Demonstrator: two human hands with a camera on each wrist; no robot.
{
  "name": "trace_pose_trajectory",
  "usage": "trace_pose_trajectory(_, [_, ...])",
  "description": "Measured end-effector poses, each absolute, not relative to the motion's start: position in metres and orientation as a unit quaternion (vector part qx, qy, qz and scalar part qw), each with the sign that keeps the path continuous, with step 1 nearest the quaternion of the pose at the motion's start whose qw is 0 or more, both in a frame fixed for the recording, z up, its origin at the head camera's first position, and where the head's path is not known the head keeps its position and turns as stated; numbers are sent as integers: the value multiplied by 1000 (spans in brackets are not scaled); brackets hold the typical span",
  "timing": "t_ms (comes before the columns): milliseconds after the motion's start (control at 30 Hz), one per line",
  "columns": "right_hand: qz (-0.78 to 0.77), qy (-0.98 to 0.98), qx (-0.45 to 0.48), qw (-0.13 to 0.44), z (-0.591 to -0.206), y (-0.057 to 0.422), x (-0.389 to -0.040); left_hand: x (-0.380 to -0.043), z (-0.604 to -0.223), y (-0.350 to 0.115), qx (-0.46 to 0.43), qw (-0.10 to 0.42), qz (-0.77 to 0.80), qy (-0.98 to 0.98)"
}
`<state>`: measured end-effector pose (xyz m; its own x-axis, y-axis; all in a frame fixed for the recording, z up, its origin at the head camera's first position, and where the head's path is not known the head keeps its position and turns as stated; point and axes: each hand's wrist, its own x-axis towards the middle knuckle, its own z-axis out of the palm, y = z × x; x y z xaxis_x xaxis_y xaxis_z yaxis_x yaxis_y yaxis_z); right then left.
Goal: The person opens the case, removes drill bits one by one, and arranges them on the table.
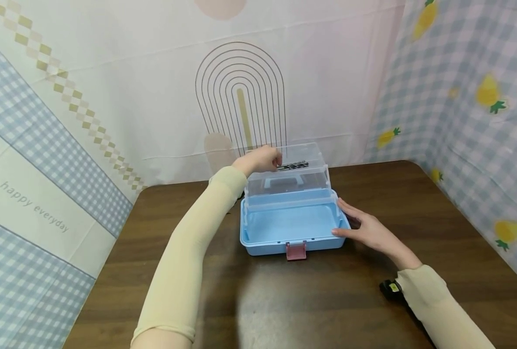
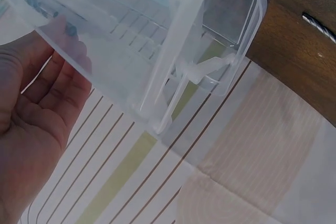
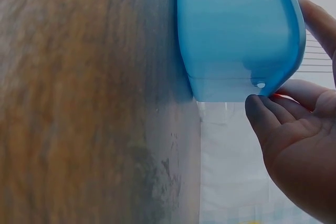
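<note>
A light-blue toolbox (image 1: pixel 267 248) with a pink latch (image 1: pixel 296 251) stands open on the table, its clear trays and lid (image 1: pixel 313 151) raised at the back. My left hand (image 1: pixel 262 159) reaches over the raised upper tray and pinches dark, spiral-fluted drill bits (image 1: pixel 294 166) at their left end. Through cloudy plastic in the left wrist view, a drill bit (image 2: pixel 39 6) shows at the fingertips. My right hand (image 1: pixel 367 231) holds the box's right end, thumb at the front part of the rim and fingers farther back. The right wrist view shows these fingers (image 3: pixel 278 111) at the box's edge.
Another drill bit (image 2: pixel 319 26) lies on the brown wooden table (image 1: pixel 311 300), near the box in the left wrist view. A patterned cloth (image 1: pixel 167 87) hangs behind the table's back edge. A black strap (image 1: pixel 390 289) shows at the right sleeve.
</note>
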<state>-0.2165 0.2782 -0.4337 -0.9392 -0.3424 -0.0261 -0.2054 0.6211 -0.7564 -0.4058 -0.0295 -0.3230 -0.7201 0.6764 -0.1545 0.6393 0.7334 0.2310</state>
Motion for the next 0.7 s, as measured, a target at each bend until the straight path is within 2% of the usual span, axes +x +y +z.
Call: trace_pose_trajectory(700, [-406, 897, -155, 83, -427, 278, -211, -402, -330, -25, 373, 71, 8, 925])
